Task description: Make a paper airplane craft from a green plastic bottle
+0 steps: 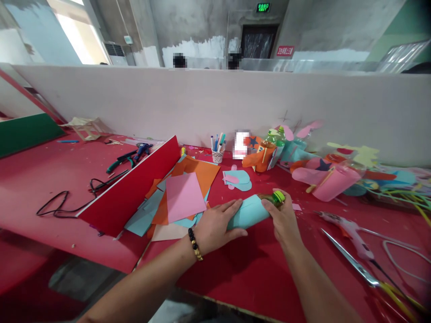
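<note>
You have room on the tabletop (242,269) this side of the bottle (249,212); paper sheets (186,197) and a board (134,193) block left, scissors (365,273) and glue gun (352,233) right.

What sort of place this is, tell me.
Likely a craft workroom: loose pink, orange and light-blue paper sheets, a pale pink plastic glue gun and long yellow-handled steel scissors lie on the red table.
</note>
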A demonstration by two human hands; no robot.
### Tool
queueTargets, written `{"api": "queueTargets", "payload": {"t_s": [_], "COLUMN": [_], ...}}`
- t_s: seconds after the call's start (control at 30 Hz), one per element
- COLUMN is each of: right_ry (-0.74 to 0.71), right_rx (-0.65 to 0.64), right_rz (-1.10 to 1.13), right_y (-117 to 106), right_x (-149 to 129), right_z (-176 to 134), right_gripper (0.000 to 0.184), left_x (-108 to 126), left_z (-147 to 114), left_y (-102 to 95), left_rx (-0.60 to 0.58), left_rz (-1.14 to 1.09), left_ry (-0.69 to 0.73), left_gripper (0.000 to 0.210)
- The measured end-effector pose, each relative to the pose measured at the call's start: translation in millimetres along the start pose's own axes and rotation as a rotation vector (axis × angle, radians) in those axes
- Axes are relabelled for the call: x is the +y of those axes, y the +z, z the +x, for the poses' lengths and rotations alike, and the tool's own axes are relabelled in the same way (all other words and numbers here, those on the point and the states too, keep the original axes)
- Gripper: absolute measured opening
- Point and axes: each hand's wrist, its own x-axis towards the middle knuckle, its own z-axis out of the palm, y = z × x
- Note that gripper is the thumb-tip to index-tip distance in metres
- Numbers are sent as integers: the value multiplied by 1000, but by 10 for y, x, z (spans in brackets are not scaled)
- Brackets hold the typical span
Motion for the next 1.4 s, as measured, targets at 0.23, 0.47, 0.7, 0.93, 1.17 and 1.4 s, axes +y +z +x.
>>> {"api": "queueTargets", "payload": {"t_s": [0.23, 0.47, 0.7, 0.93, 1.17, 1.4], "right_ry": [-63, -112, -373, -301, -126, -142], "right_rx": [-72, -177, -226, -417, -587, -493], "right_rz": [129, 187, -148, -201, -143, -178], "right_y": [-20, -23, 171, 136, -63, -32], "right_x": [-191, -426, -744, -705, -461, -214], "right_z": [-42, -41, -135, -35, -129, -204], "right_gripper": [49, 52, 59, 56, 85, 85], "left_x": [-75, -133, -107, -210, -279, -279], "left_z": [209, 366, 478, 472, 454, 434], "left_y": [61, 186, 292, 444, 435, 462], "left_rx": [-185, -372, -149, -124, -172, -140], "left_rz": [-388, -1034, -1076, -1086, -1141, -1127], "left_ry": [-60, 35, 93, 108, 146, 139], "left_gripper": [89, 82, 105, 97, 92, 90]}}
